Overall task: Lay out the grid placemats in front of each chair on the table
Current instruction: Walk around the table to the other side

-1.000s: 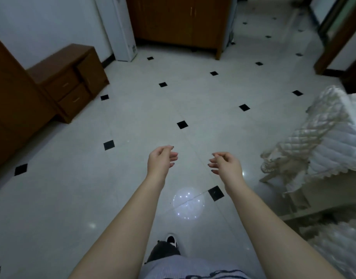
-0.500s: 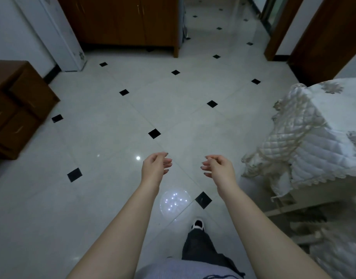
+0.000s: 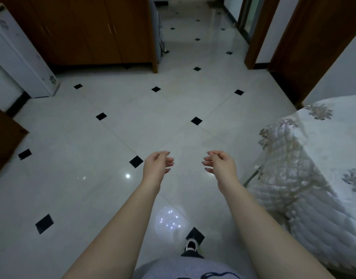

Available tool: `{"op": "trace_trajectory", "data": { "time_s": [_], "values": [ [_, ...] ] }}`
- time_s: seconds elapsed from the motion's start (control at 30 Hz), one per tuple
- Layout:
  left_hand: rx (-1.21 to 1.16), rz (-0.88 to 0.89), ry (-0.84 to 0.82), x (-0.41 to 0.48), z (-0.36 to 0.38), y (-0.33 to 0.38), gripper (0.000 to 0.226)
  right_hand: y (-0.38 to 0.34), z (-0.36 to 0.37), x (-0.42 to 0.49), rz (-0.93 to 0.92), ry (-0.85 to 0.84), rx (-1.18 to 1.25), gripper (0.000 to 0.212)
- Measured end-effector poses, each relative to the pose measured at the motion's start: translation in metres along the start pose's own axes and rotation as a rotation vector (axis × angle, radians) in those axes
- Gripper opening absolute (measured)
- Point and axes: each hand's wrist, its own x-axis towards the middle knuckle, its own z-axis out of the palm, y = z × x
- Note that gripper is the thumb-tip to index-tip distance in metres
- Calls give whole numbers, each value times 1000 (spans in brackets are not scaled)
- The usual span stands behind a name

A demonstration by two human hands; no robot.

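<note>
My left hand (image 3: 157,166) and my right hand (image 3: 219,166) are held out in front of me over the white tiled floor, palms facing each other, fingers loosely curled, holding nothing. At the right edge stands the table (image 3: 322,158), draped in a white quilted cloth with grey flower prints under a clear cover; its corner is to the right of my right hand. No grid placemat and no chair show in the head view.
A brown wooden cabinet (image 3: 88,31) lines the far wall, with a white appliance (image 3: 22,63) to its left. Brown door frames (image 3: 259,31) stand at the back right beside a corridor. A dark wooden piece (image 3: 4,137) juts in at the left.
The view has swung to the right: the drawer unit slid off to the left and the covered table came further into view. Both hands kept their loosely curled pose.
</note>
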Motion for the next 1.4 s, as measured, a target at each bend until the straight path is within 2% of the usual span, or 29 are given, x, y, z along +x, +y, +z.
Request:
{"op": "trace_trajectory", "data": {
  "time_s": [0.17,0.5,0.73,1.1,1.4],
  "values": [
    [22,-18,-42,38,51,22,10,-26,-11,54,7,49,28,15],
    [74,-62,-56,122,101,43,13,-43,-9,139,86,117,31,14],
    [111,-88,-125,208,140,65,18,-65,19,220,114,158,25,17],
    [148,-35,-231,374,209,161,16,-157,78,372,40,250,85,14],
    [224,-82,-378,440,289,177,11,-167,51,447,103,415,101,16]
  ]
}}
